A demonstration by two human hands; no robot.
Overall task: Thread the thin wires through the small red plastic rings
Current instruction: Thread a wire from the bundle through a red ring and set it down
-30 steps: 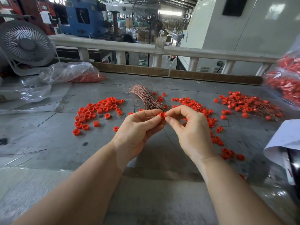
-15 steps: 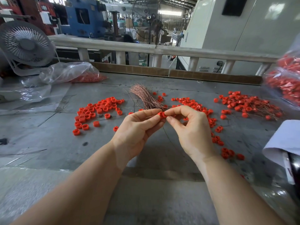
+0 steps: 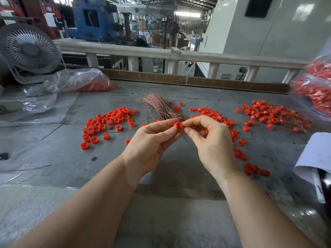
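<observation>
- From the head camera we see both hands raised together over the grey worktable (image 3: 53,153), near its middle.
- Our left hand (image 3: 148,145) pinches a small red plastic ring (image 3: 177,125) between thumb and forefinger, the other fingers lying fairly straight beneath it.
- Our right hand (image 3: 213,142) meets that ring from the right: thumb and forefinger are curled and pinch a second red piece (image 3: 182,124) that touches the first ring; the remaining fingers curl loosely toward the palm.
- A thin dark wire (image 3: 188,143) runs down from the pinch between the two hands toward the table; we cannot tell whether it passes through the ring.
- Just beyond the hands lies a bundle of thin copper-coloured wires (image 3: 160,107), fanned at its far end.
- Left of the bundle lies a loose pile of red rings (image 3: 107,122); right of it, a scattered band of rings (image 3: 232,133) trails from the far side to the near right.
- Farther right, a heap of rings with wires in them (image 3: 272,115) rests on the table.
- At far left stand a white fan (image 3: 28,51) and a clear plastic bag (image 3: 77,80) with red parts inside; another bag of red parts (image 3: 317,88) sits at the right edge.
</observation>
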